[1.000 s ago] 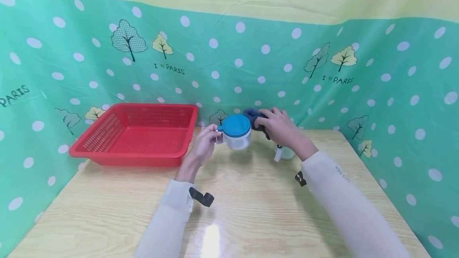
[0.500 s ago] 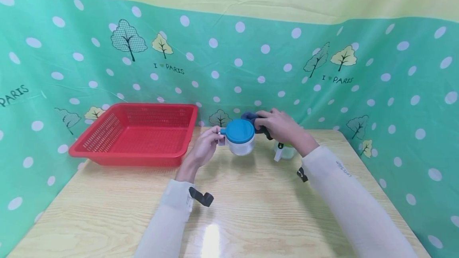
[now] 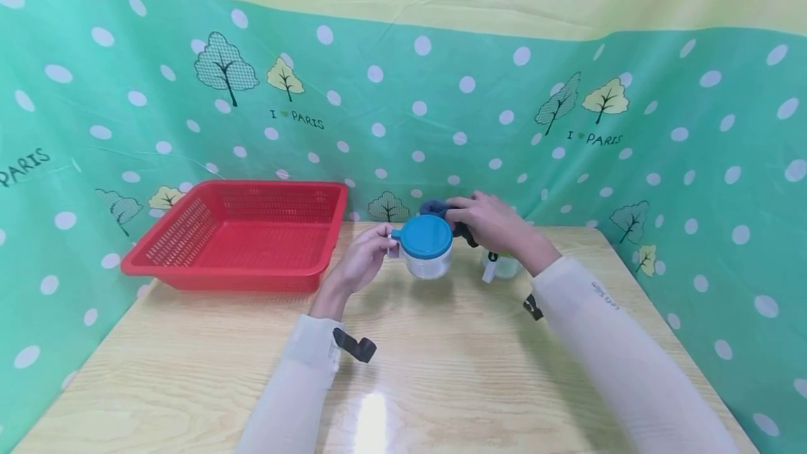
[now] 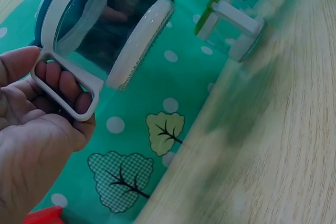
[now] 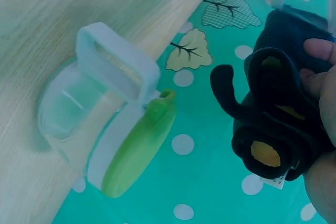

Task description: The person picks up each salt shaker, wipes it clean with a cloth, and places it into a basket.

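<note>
A see-through seasoning jar with a blue lid [image 3: 426, 237] hangs above the table, lid up in the head view. My left hand [image 3: 362, 258] grips its white handle [image 4: 84, 109], fingers curled through the loop. Bunched in my right hand [image 3: 494, 223] is a dark navy cloth [image 5: 283, 98], held at the far right side of the jar. Part of the cloth shows dark through the jar's wall in the left wrist view. A second jar with a green lid [image 5: 140, 150] and a white handle stands on the table below my right hand, which partly hides it in the head view.
A red plastic basket [image 3: 221, 275] with perforated sides stands at the back left. The wood-grain table [image 3: 441, 370] runs up to a green polka-dot curtain [image 3: 391, 104] behind and on both sides.
The blue-lidded jar has shifted a little right and toward me, and more of its lid now overlaps the cloth. My right hand with the cloth has moved only slightly left.
</note>
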Demonstrator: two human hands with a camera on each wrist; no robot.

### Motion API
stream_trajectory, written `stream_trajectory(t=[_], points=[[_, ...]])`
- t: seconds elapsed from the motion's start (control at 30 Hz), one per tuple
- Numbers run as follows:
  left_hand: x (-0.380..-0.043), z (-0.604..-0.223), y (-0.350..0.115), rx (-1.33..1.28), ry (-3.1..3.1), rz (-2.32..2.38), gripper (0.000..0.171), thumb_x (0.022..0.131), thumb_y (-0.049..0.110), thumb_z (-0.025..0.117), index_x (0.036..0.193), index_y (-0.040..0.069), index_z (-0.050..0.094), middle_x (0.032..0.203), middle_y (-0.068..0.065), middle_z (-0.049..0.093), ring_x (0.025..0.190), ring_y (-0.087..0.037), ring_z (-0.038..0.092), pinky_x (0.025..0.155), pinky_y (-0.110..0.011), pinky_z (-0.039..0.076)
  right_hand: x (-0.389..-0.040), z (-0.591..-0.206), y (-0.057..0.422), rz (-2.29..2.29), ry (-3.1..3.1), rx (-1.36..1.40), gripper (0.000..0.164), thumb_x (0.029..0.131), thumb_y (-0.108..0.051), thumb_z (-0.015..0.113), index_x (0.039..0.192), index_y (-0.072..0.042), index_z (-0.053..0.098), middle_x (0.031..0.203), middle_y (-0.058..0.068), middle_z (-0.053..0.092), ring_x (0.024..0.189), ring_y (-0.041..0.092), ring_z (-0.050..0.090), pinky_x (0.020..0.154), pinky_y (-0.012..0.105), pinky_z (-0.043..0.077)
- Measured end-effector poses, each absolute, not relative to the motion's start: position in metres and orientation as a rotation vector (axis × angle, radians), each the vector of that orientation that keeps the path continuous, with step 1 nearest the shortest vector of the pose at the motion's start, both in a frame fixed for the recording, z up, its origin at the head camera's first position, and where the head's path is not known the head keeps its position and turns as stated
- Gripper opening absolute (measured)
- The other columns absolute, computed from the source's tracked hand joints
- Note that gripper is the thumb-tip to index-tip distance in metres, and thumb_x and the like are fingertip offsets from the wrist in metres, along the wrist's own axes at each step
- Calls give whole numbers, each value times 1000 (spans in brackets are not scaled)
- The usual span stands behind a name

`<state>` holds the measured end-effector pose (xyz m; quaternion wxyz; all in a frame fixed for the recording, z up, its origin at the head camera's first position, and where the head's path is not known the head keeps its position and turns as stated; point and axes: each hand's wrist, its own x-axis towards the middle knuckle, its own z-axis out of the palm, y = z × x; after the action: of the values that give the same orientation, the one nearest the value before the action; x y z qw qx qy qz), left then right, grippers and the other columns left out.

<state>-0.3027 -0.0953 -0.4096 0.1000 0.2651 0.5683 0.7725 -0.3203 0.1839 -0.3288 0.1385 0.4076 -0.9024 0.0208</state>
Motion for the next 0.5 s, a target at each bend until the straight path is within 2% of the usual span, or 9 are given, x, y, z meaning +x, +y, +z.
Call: stream_trajectory(t=[0.5], points=[[-303,-409,-96,773,1644,2310,19,98,-2,38,91,5,54,89,-4,54,90,-18,50,89,-30,40,-319,-329,186,21,-2624,1199,27,86,4,77,98,-20,71,135,8,65,96,32,59,83,46,53]])
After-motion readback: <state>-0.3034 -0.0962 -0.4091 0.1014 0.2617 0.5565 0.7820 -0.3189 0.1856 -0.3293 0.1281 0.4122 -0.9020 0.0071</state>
